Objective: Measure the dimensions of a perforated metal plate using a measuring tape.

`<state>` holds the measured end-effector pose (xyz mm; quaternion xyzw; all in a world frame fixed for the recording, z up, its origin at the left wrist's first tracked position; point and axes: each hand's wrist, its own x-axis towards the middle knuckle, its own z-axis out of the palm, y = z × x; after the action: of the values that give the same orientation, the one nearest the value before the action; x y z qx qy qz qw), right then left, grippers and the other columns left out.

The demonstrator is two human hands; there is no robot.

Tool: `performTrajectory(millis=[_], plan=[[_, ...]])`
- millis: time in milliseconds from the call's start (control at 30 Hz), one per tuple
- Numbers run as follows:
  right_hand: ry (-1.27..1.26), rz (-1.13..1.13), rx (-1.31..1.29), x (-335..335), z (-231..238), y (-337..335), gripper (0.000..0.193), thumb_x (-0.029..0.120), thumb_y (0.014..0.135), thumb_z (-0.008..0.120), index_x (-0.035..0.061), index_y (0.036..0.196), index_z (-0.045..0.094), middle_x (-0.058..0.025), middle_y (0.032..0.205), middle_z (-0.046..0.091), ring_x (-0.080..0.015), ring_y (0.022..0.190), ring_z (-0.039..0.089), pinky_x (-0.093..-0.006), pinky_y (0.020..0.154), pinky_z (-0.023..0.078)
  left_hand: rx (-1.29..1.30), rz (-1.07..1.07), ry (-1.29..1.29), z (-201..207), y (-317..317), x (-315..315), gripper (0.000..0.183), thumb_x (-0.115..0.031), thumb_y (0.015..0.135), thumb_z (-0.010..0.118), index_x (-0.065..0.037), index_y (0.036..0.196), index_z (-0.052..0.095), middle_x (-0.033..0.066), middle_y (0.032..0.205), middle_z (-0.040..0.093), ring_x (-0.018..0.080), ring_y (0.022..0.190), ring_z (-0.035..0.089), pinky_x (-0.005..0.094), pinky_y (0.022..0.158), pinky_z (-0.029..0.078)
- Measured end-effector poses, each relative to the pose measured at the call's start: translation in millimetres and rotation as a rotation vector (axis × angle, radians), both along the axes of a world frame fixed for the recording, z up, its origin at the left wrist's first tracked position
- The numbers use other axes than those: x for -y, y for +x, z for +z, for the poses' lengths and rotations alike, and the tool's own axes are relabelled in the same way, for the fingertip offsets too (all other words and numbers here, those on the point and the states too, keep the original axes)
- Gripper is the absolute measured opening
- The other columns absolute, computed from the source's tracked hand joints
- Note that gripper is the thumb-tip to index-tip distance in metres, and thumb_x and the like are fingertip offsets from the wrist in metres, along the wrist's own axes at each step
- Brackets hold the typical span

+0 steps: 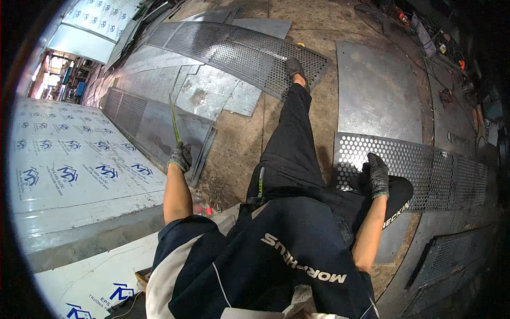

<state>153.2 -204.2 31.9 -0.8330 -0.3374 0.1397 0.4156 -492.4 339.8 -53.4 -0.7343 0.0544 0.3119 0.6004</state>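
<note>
My left hand (180, 155), in a grey knit glove, is closed on a tape measure. Its thin yellow-green blade (175, 119) sticks out ahead over grey metal sheets (167, 130); the case is hidden in the hand. My right hand (377, 174), gloved in grey with dark fingers, is held by my bent right knee, above a perforated metal sheet (419, 165) with round holes. Its fingers are curled, and what they hold, if anything, is hidden. My left foot, in a dark shoe (295, 69), is on the end of a long perforated sheet (239, 50).
Plain metal plates (377, 95) lie on the brown floor (234, 143). White panels with blue print (69, 143) stand at the left, near my left arm. Smaller perforated pieces (446, 255) lie at the lower right. Cables and clutter (425, 40) run along the far right.
</note>
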Motion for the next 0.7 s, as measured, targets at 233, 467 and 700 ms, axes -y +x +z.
performTrajectory(millis=[233,467,700], plan=[[0.031,-0.229,-0.574,-1,-20,12,0.033,0.026,0.088,0.060,0.0022,0.110,0.062,-0.0056,0.093,0.064,-0.0149,0.076,0.057,-0.0288,0.066,0.048,-0.104,0.525,-0.393,134,103,54,0.023,-0.024,0.086,0.049,-0.013,0.098,0.066,0.0065,0.095,0.064,0.0208,0.084,0.058,0.0323,0.072,0.046],[-0.038,-0.108,-0.305,8,-29,19,0.040,0.036,0.088,0.057,0.0023,0.109,0.062,-0.0103,0.081,0.066,-0.0185,0.068,0.058,-0.0326,0.065,0.047,0.214,0.698,-0.433,173,184,38,0.025,-0.022,0.085,0.048,-0.012,0.094,0.069,0.0107,0.108,0.063,0.0244,0.099,0.059,0.0353,0.080,0.046],[-0.206,-0.095,-0.234,10,-15,6,0.039,0.030,0.090,0.051,-0.0031,0.107,0.062,-0.0206,0.109,0.063,-0.0345,0.102,0.058,-0.0376,0.093,0.042,1.151,1.005,-0.854,245,324,-15,0.027,-0.026,0.091,0.047,-0.006,0.091,0.065,0.0190,0.087,0.066,0.0346,0.081,0.063,0.0432,0.072,0.048]])
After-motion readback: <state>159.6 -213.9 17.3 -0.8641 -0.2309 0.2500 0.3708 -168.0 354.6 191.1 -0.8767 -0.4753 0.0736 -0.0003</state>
